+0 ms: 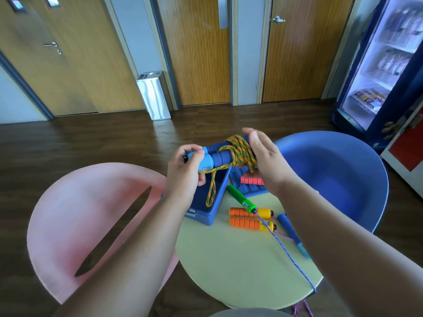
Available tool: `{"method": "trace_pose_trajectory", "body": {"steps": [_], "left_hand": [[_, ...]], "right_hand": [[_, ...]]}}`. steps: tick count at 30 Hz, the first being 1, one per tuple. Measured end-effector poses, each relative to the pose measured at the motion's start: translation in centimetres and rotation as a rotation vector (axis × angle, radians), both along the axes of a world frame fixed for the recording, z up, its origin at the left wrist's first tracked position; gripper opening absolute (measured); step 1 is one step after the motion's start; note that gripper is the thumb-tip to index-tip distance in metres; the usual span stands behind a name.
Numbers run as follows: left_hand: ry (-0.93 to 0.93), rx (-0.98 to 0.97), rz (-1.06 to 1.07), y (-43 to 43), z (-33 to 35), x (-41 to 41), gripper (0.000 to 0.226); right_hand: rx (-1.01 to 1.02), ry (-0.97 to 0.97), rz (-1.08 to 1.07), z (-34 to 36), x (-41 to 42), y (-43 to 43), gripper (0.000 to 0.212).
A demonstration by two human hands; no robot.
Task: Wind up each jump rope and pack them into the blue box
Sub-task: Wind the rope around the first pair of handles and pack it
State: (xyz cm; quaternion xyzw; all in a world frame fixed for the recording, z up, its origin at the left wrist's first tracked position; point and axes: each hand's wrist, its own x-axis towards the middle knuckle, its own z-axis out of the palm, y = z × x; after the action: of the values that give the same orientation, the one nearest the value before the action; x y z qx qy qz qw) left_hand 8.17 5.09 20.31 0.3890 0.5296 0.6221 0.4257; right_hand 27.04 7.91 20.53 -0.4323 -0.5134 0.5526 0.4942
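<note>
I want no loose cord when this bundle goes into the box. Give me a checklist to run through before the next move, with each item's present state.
1. Left hand grips the blue handles: ok.
2. Orange cord coiled around the handles: ok.
3. Cord fully wound: not ok, a loop hangs down.
4. Right hand on the coil: ok, fingers open.
5. Blue box open below: ok.
6. Room inside the box: cannot tell, hands hide it.

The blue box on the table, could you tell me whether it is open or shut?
Open: the blue box shows its bare interior, and a loop of orange rope hangs into it.
</note>
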Motion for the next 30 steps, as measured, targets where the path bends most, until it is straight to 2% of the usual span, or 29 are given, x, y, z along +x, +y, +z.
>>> {"method": "trace_pose_trajectory", "body": {"steps": [4, 7, 11, 14, 18, 24, 30], "left_hand": [[-0.068, -0.06, 0.076, 0.1, 0.0, -0.6, 0.021], [-0.135, -0.101, 0.112, 0.3, -0.2, -0.8, 0.021], [-0.157, -0.125, 0.118, 0.3, -0.2, -0.7, 0.021], [-0.169, -0.139, 0.118, 0.2, -0.1, -0.6, 0.019], [-0.176, -0.157, 0.144, 0.2, 0.0, -0.6, 0.019], [-0.197, -0.193, 0.175, 0.1, 0.3, -1.8, 0.013], [-0.255, -0.216, 0.113, 0.0, 0.2, -2.2, 0.017]], "right_hand": [[-0.215, 0.155, -0.086, -1.8, -0.8, -1.0, 0.041], [-0.335, 0.118, -0.035, -3.7, -2.5, -2.9, 0.035], [-0.29, 0.016, 0.222, -4.8, -4.6, -5.4, 0.035], [-0.224, -0.041, 0.306, -4.3, -5.6, -5.8, 0.03], [-0.186, -0.064, 0.236, -4.2, -5.4, -5.3, 0.008], [-0.191, 0.07, 0.142, -4.8, -2.7, -3.9, 0.024], [-0.177, 0.002, 0.101, -4.1, -0.8, -3.2, 0.031]]}}
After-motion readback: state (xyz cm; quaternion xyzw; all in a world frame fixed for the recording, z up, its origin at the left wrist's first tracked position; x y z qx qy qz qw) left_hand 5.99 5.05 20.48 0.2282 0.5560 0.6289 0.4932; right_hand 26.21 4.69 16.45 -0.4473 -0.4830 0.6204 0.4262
